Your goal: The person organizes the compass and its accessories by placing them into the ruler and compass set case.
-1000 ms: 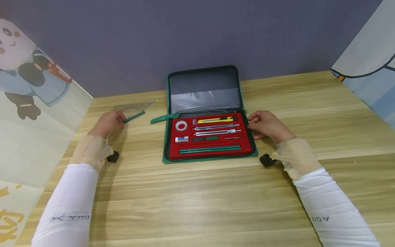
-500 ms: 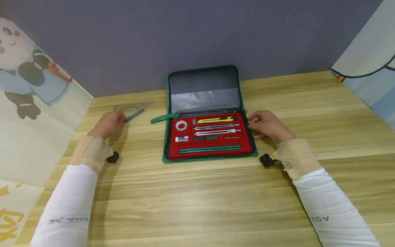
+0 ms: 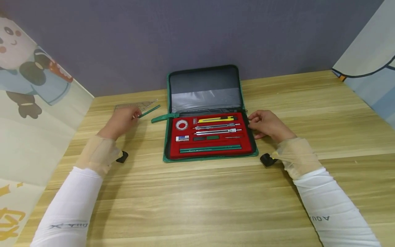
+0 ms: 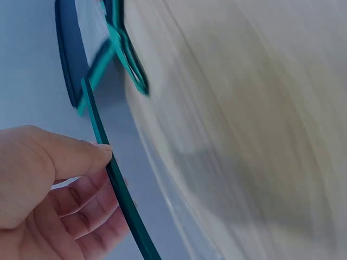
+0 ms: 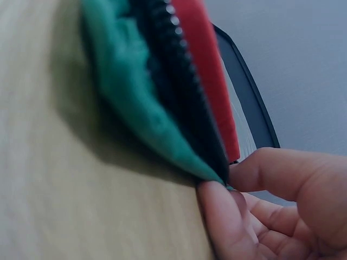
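Note:
Between thumb and fingers my left hand (image 3: 121, 120) pinches a green pencil (image 4: 96, 116), raised over the table left of the case in the head view. Behind it lies a clear set square (image 3: 144, 104), partly covered by that hand. A green zip case (image 3: 213, 159) lies unfolded, its lid leaning up at the back. At its right edge, my right hand (image 3: 266, 125) pinches the green border between thumb and forefinger, as the right wrist view shows. The red insert (image 3: 247, 141) bears a yellow utility knife (image 3: 216, 119), metal compasses (image 3: 217, 131), an eraser (image 3: 182, 138) and another green pencil (image 3: 210, 149).
A green strap (image 3: 160, 118) sticks out from the case's left side. A round white dial-like piece (image 3: 181, 125) sits in the insert. The wooden table (image 3: 197, 199) meets a grey-purple panel (image 3: 197, 34) behind the case, with cartoon-printed sheets at both sides.
My left hand has moved right and slightly farther back with the green pencil, toward the case's strap. It now covers part of the set square. My right hand has stayed at the case's edge.

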`<action>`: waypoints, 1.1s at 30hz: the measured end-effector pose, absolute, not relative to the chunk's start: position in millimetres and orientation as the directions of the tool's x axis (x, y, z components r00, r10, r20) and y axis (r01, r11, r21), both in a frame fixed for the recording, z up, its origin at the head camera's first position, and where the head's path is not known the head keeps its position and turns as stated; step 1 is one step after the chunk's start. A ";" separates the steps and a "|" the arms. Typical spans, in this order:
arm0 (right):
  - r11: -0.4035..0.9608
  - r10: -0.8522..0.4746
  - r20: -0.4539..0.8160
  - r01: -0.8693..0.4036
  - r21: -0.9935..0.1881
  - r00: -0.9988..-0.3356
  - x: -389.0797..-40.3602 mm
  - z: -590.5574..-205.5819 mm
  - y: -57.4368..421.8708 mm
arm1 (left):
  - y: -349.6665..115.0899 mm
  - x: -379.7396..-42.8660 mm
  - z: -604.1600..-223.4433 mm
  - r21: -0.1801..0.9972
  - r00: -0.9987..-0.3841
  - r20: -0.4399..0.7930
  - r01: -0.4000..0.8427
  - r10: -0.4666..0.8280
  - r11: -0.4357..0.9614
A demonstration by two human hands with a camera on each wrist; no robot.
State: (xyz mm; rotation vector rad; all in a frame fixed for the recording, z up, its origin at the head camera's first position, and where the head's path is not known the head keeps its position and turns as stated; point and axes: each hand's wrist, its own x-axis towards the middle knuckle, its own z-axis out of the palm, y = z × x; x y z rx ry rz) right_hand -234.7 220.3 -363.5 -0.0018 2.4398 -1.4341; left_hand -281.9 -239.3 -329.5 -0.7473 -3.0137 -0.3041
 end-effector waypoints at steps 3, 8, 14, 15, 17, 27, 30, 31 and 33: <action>0.497 -0.156 -0.264 0.155 -0.854 -0.952 -234.7 -363.5 219.8 | -226.7 -276.1 -326.5 0.169 -0.872 0.087 0.489 0.482 0.856; 0.496 -0.161 -0.260 0.150 -0.856 -0.952 -235.0 -364.0 220.3 | -205.3 -269.8 -325.9 0.165 -0.826 0.136 0.563 0.547 0.810; 0.501 -0.162 -0.258 0.146 -0.853 -0.953 -235.0 -363.7 220.1 | -177.6 -259.7 -325.3 0.158 -0.790 0.156 0.613 0.593 0.774; 0.503 -0.162 -0.258 0.145 -0.852 -0.953 -234.9 -363.6 220.1 | -173.1 -257.8 -324.9 0.156 -0.786 0.157 0.617 0.597 0.771; 0.505 -0.160 -0.259 0.146 -0.851 -0.953 -234.6 -363.2 219.9 | -164.7 -254.0 -324.1 0.155 -0.780 0.153 0.625 0.607 0.765; 0.510 -0.154 -0.260 0.148 -0.847 -0.953 -235.0 -363.3 219.5 | -127.2 -232.6 -324.2 0.118 -0.734 0.099 0.679 0.672 0.725; 0.510 -0.153 -0.259 0.148 -0.847 -0.954 -235.4 -363.8 219.5 | -117.8 -226.3 -324.9 0.119 -0.707 0.109 0.708 0.699 0.696; 0.510 -0.152 -0.259 0.148 -0.847 -0.954 -235.5 -364.0 219.6 | -114.7 -224.7 -325.4 0.123 -0.696 0.114 0.718 0.709 0.685; 0.510 -0.150 -0.258 0.149 -0.847 -0.954 -235.7 -364.4 219.8 | -108.4 -221.6 -326.4 0.125 -0.684 0.106 0.730 0.722 0.672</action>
